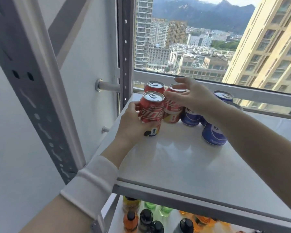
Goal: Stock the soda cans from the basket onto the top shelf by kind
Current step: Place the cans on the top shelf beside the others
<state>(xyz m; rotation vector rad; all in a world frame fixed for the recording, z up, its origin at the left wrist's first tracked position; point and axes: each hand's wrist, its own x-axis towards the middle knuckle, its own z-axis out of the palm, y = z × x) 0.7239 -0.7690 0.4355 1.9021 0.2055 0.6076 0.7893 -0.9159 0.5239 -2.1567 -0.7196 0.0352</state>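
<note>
The left hand (131,125) gripped a red aluminium soda can (151,113) round its smooth wall, likely stiff and heavy; the right hand (191,96) was spread open.

The left forearm carries a white fabric band (89,187) with a raised hem at each end, located just off the front left corner of the top shelf (183,162), while the left hand (131,125), right hand (193,96) and right forearm (259,140) above that shelf are bare.
</note>
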